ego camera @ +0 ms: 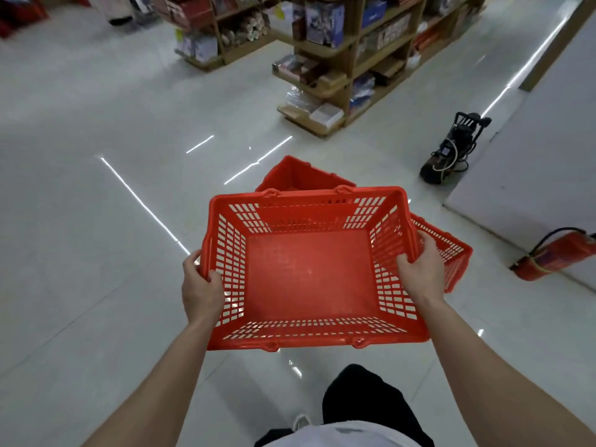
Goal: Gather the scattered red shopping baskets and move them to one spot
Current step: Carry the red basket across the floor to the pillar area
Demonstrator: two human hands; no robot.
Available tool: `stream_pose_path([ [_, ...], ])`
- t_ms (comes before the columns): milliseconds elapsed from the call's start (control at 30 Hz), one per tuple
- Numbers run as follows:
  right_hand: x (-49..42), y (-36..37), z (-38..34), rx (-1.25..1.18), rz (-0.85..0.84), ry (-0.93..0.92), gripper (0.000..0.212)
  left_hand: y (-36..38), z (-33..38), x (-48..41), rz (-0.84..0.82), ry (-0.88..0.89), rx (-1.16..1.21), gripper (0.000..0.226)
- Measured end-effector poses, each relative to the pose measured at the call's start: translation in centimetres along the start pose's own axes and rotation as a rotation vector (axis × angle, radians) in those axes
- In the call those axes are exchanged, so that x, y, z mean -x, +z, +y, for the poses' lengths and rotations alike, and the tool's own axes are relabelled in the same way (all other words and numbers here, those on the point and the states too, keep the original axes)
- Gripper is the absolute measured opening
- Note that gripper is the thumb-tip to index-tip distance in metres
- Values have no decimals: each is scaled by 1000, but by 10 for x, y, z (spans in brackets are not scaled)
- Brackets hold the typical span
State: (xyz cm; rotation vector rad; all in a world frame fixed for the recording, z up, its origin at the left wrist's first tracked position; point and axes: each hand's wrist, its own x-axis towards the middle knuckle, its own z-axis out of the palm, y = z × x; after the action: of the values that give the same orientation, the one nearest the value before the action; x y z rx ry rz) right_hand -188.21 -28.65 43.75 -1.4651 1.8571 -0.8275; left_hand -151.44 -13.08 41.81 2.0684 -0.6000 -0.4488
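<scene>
I hold an empty red shopping basket [309, 272] in the air in front of me, its open top facing the camera. My left hand [201, 285] grips its left rim, thumb inside the wall. On the opposite rim, my right hand [421, 266] grips the same way. Below and behind it, another red basket [451, 250] sits on the floor, mostly hidden; a red corner [296, 174] shows beyond the far rim and a slatted side pokes out at the right. Whether that is one basket or a stack is unclear.
Glossy white tile floor [113, 253] spreads to the left. Wooden shop shelves [329, 75] stand ahead. A white wall [541, 162] rises at the right, with a small black machine [451, 150] and a red fire extinguisher [554, 256] on the floor beside it.
</scene>
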Motion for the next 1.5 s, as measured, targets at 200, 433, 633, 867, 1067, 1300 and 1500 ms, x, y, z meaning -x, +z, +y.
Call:
stream_pose_path([
  [200,-116,65,-24,-4,-39,19,57,67,30,-105,15,17,-30,35],
  [433,-258,133,-53,-39,-96,80,53,150,82,-222,17,-33,-108,33],
  [633,-346,179,-74,-44,-68,172,53,213,122,-326,-109,-63,-136,36],
  [867,-397,246,-73,-25,1,364,58,290,129,-453,-343,-89,-150,43],
  [1067,-410,300,-71,-29,142,598,60,353,126,-551,-547,-60,-212,45],
  [1300,-432,343,-50,-85,144,700,57,420,104,-612,-684,-112,-249,45],
  [1500,-447,372,-12,-96,49,769,59,462,71,-637,-842,-242,-333,51],
])
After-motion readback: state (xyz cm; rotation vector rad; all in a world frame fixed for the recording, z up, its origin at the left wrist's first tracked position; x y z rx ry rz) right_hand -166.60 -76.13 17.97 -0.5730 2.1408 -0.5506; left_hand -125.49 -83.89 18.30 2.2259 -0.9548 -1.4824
